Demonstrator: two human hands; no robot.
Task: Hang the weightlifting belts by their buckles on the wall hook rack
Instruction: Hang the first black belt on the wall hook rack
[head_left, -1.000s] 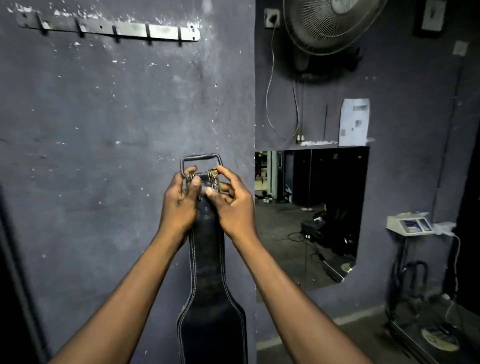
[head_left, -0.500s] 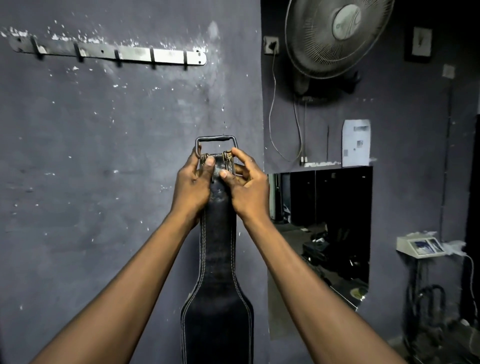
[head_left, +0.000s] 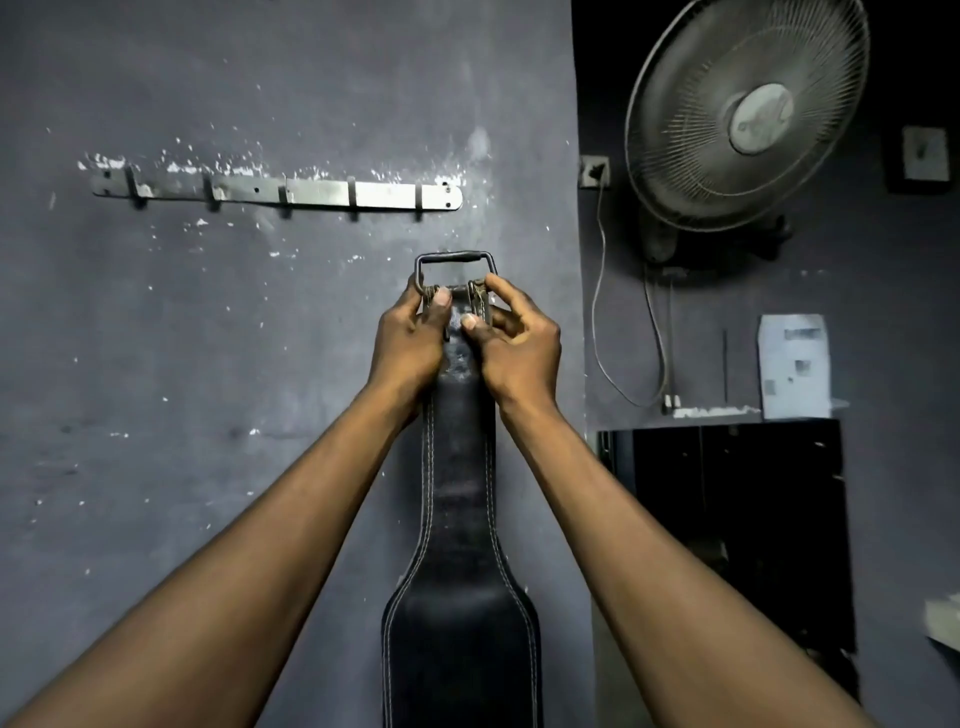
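Belt (head_left: 460, 499) | left hand (head_left: 410, 343), right hand (head_left: 514, 345) fingers grasping buckle (head_left: 454, 270) | below hook rack (head_left: 280, 193) (no legible writing)

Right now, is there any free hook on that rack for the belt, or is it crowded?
All five hooks on the hook rack show bare; nothing hangs there. The nearest is the rightmost hook, just above the buckle held by the left hand and right hand. Further right is crowded: fan and its cord.
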